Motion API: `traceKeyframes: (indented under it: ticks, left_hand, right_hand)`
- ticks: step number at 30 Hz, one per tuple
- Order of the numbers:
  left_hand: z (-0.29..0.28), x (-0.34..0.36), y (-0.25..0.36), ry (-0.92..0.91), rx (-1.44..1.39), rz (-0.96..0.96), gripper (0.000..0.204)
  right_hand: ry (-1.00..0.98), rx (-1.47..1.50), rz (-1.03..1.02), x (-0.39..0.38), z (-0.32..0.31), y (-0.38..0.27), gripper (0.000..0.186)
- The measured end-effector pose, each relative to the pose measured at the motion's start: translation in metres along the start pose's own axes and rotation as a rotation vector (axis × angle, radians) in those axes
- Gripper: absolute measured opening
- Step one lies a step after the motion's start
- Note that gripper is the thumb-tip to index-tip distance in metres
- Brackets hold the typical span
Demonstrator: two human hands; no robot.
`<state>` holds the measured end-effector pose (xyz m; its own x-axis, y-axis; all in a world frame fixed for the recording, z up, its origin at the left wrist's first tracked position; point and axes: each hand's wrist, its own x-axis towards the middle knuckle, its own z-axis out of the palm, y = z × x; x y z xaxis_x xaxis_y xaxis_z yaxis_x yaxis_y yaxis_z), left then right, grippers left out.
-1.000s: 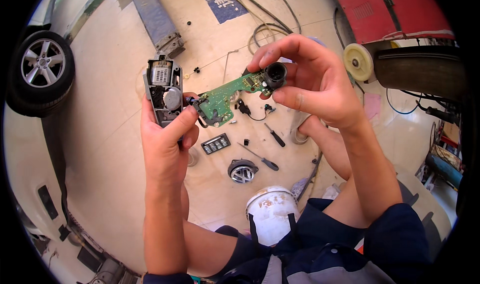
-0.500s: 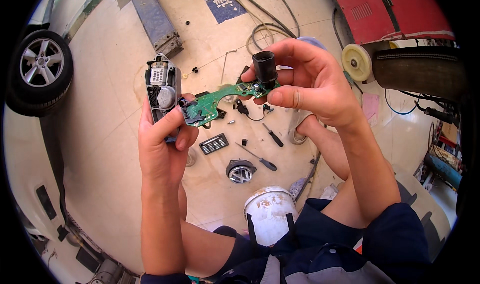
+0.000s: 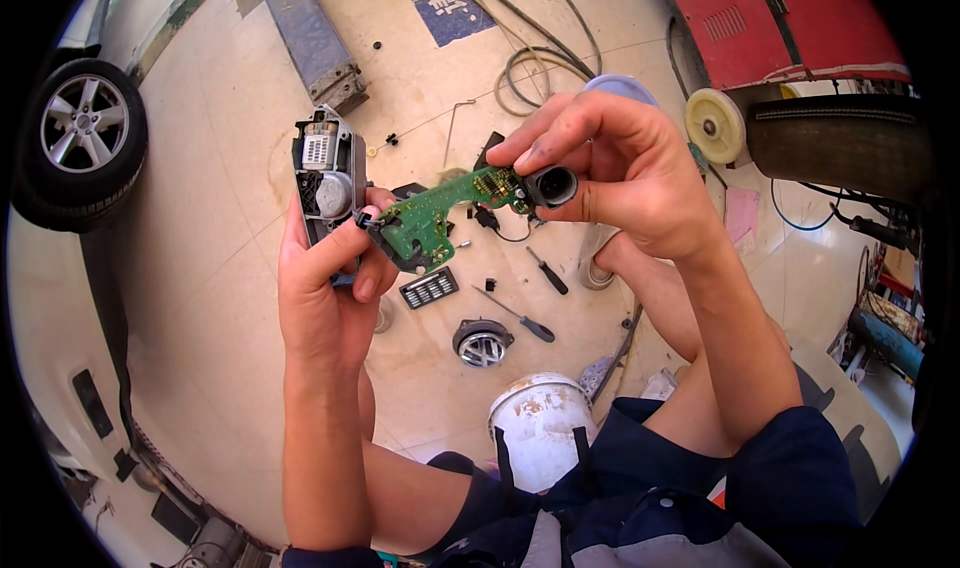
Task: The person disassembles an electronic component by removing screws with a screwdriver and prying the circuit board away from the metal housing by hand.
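Note:
My left hand [image 3: 335,268] is closed round a grey and black housing [image 3: 330,173] with a metal motor and a white part inside. The thumb of that hand lies by the near end of a green circuit board [image 3: 425,223]. With thumb and fingers, my right hand [image 3: 625,168] pinches the board's far end, where a black connector socket [image 3: 553,185] is fixed. The socket's open end faces up toward me. Below the hands, a black bit case [image 3: 428,288], two screwdrivers [image 3: 530,325] and a round chrome car emblem [image 3: 482,344] lie on the floor.
A white bucket [image 3: 541,423] stands between my legs. To the left is a wheel with a tyre [image 3: 85,133]. A blue-grey metal beam [image 3: 307,38] and hoses [image 3: 545,58] are ahead. On the right stand a red cabinet [image 3: 735,23] and a pale roller [image 3: 714,128].
My right hand has turned the board, so the socket now points toward me instead of standing upright. The board's near end has tipped down. My left hand and the housing have hardly moved.

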<state>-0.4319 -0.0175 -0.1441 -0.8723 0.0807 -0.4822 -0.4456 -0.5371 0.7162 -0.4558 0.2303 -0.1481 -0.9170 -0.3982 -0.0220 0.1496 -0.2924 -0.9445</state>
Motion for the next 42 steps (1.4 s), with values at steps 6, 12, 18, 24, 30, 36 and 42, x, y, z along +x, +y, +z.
traceKeyframes:
  ticks: [6, 12, 18, 24, 30, 36, 42]
  left_hand:
    - [0.0, 0.001, -0.001, 0.002, -0.002, -0.006, 0.035]
    - [0.006, 0.002, 0.004, 0.087, 0.121, 0.035, 0.044]
    - [-0.01, 0.009, 0.018, 0.151, 0.0, -0.022, 0.048]
    - [-0.014, 0.009, 0.015, 0.09, -0.083, -0.105, 0.047]
    - [-0.008, 0.01, 0.008, 0.009, -0.244, -0.125, 0.028]
    - [0.005, 0.01, -0.002, -0.072, -0.273, -0.137, 0.048]
    - [0.012, 0.005, -0.014, -0.097, -0.266, -0.16, 0.05]
  right_hand:
    - [0.027, -0.003, 0.012, -0.001, 0.001, 0.0, 0.035]
    - [0.129, -0.06, 0.112, -0.002, 0.001, -0.008, 0.026]
    - [0.314, -0.343, 0.283, 0.004, -0.005, -0.013, 0.031]
    - [0.275, -1.075, 0.267, -0.009, -0.009, 0.005, 0.05]
    - [0.297, -0.808, 0.187, -0.001, -0.008, 0.004, 0.046]
    - [0.213, -0.621, 0.192, 0.002, 0.012, 0.004, 0.028]
    - [0.16, -0.408, 0.26, -0.003, 0.036, 0.011, 0.026]
